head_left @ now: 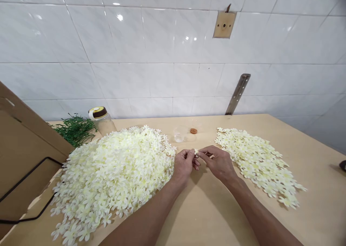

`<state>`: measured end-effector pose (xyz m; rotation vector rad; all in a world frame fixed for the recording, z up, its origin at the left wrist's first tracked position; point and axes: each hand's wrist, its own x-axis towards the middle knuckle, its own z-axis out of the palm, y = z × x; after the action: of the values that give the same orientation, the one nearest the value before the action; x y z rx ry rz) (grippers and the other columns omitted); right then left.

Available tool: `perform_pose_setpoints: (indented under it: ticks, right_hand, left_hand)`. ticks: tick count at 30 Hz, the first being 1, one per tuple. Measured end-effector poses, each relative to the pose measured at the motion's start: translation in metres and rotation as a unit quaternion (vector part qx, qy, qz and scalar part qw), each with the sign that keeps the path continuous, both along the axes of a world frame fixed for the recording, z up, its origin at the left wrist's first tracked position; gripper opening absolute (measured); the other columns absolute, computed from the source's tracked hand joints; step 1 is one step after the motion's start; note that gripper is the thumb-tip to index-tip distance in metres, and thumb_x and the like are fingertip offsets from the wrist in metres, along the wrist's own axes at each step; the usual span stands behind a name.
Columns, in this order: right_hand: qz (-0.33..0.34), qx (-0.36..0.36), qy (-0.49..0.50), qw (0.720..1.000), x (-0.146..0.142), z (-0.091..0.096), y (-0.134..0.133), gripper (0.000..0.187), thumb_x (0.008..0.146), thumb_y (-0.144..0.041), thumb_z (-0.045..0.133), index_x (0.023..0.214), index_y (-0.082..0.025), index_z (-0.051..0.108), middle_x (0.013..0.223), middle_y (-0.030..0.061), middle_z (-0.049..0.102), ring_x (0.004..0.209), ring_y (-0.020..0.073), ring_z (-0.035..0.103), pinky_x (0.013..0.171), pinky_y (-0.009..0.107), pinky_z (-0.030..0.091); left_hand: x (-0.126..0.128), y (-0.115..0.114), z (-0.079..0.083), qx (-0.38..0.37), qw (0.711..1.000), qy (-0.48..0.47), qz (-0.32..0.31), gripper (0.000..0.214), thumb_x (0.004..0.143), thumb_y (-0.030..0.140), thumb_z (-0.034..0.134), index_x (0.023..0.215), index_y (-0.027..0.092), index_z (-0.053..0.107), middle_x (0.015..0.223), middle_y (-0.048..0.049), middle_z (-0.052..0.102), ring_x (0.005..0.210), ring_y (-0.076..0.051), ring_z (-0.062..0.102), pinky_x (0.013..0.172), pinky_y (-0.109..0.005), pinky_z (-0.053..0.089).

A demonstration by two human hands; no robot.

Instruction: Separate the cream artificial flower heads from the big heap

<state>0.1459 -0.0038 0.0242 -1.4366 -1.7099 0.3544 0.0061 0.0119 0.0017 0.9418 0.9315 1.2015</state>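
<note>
My left hand [185, 163] and my right hand [218, 161] meet over the middle of the wooden table [205, 210], fingers pinched together on one small cream-white fabric flower [196, 151] held between them. A big heap of the same flowers [113, 172] lies just left of my left hand. A flatter, smaller spread of flowers [256, 159] lies to the right of my right hand.
A small clear plastic cup [179, 134] and a brown round button-like piece [193, 131] sit behind my hands. A jar with a yellow-brown lid [100, 119] and green plastic stems [74, 129] are at back left, a cardboard box [24, 148] at far left. Tiled wall behind.
</note>
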Motion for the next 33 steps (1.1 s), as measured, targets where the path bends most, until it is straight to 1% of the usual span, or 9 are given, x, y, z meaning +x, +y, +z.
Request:
perform_pose_setpoints:
  ticks: [4, 6, 11, 17, 19, 23, 25, 28, 33]
  right_hand:
    - [-0.006, 0.018, 0.012, 1.000, -0.001, 0.002, -0.002, 0.028, 0.088, -0.045, 0.060, 0.078, -0.023, 0.075, 0.081, 0.0069, 0.073, 0.072, 0.0207, 0.066, 0.063, 0.031, 0.052]
    - [-0.010, 0.026, 0.012, 1.000, -0.001, 0.003, -0.003, 0.030, 0.089, -0.045, 0.060, 0.077, -0.023, 0.074, 0.080, 0.0071, 0.073, 0.071, 0.0203, 0.066, 0.060, 0.030, 0.051]
    - [-0.004, 0.041, 0.004, 0.999, -0.001, 0.002, -0.003, 0.027, 0.089, -0.043, 0.061, 0.076, -0.022, 0.074, 0.079, 0.0056, 0.073, 0.067, 0.0177, 0.065, 0.057, 0.027, 0.051]
    - [0.008, 0.021, 0.024, 0.999, 0.000, -0.006, -0.002, 0.026, 0.089, -0.043, 0.060, 0.092, -0.022, 0.075, 0.091, 0.0071, 0.074, 0.069, 0.0184, 0.066, 0.060, 0.030, 0.055]
    - [0.010, 0.009, 0.031, 0.999, 0.000, -0.008, -0.002, 0.025, 0.089, -0.044, 0.061, 0.090, -0.023, 0.075, 0.089, 0.0061, 0.074, 0.068, 0.0184, 0.066, 0.060, 0.030, 0.054]
    - [0.001, -0.001, 0.027, 1.000, 0.000, -0.007, -0.004, 0.025, 0.090, -0.042, 0.060, 0.078, -0.023, 0.072, 0.077, 0.0027, 0.072, 0.065, 0.0170, 0.065, 0.062, 0.028, 0.051]
    - [-0.008, 0.010, -0.007, 1.000, -0.002, -0.006, -0.004, 0.027, 0.091, -0.039, 0.058, 0.073, -0.022, 0.068, 0.071, 0.0016, 0.069, 0.063, 0.0159, 0.062, 0.062, 0.028, 0.048]
    - [-0.014, 0.037, -0.051, 0.998, -0.007, -0.007, -0.003, 0.027, 0.094, -0.033, 0.054, 0.072, -0.020, 0.064, 0.068, 0.0011, 0.065, 0.063, 0.0149, 0.059, 0.062, 0.027, 0.044]
    - [0.019, 0.080, -0.048, 0.995, -0.011, -0.009, -0.003, 0.023, 0.095, -0.025, 0.052, 0.079, -0.020, 0.067, 0.076, 0.0031, 0.066, 0.068, 0.0151, 0.061, 0.066, 0.027, 0.046]
  left_hand:
    - [0.000, -0.001, 0.002, -0.008, 1.000, -0.021, -0.012, 0.034, 0.078, 0.047, 0.068, 0.074, 0.014, 0.060, 0.065, -0.0032, 0.065, 0.045, -0.010, 0.055, 0.043, -0.022, 0.043]
    - [0.000, -0.001, 0.003, -0.006, 1.000, -0.025, -0.018, 0.035, 0.076, 0.047, 0.070, 0.075, 0.013, 0.061, 0.067, -0.0039, 0.066, 0.046, -0.010, 0.056, 0.043, -0.022, 0.043]
    - [-0.001, -0.002, 0.001, 0.013, 1.000, -0.004, -0.015, 0.032, 0.077, 0.044, 0.070, 0.074, 0.012, 0.063, 0.057, -0.0018, 0.063, 0.041, -0.009, 0.052, 0.044, -0.022, 0.043]
    - [-0.001, -0.001, -0.002, 0.021, 1.000, 0.014, -0.015, 0.028, 0.080, 0.039, 0.066, 0.074, 0.012, 0.064, 0.053, -0.0010, 0.062, 0.041, -0.009, 0.052, 0.045, -0.021, 0.042]
    - [-0.001, -0.002, -0.001, 0.023, 0.999, 0.015, -0.018, 0.027, 0.080, 0.038, 0.065, 0.075, 0.012, 0.063, 0.053, -0.0012, 0.062, 0.041, -0.009, 0.052, 0.045, -0.020, 0.042]
    - [-0.001, -0.002, -0.001, 0.027, 0.999, 0.018, -0.030, 0.026, 0.081, 0.037, 0.064, 0.073, 0.013, 0.062, 0.053, -0.0012, 0.062, 0.040, -0.008, 0.051, 0.044, -0.020, 0.041]
    - [-0.001, -0.002, -0.001, 0.025, 0.999, 0.012, -0.032, 0.026, 0.081, 0.037, 0.065, 0.073, 0.013, 0.061, 0.052, -0.0010, 0.062, 0.040, -0.008, 0.051, 0.044, -0.020, 0.041]
    - [-0.002, -0.002, -0.001, 0.017, 0.999, -0.010, -0.034, 0.026, 0.080, 0.038, 0.066, 0.073, 0.014, 0.059, 0.054, -0.0017, 0.063, 0.042, -0.009, 0.053, 0.045, -0.021, 0.043]
    - [-0.002, -0.003, 0.002, 0.010, 0.999, -0.029, -0.022, 0.032, 0.077, 0.044, 0.071, 0.073, 0.014, 0.060, 0.057, -0.0035, 0.065, 0.047, -0.012, 0.058, 0.046, -0.022, 0.045]
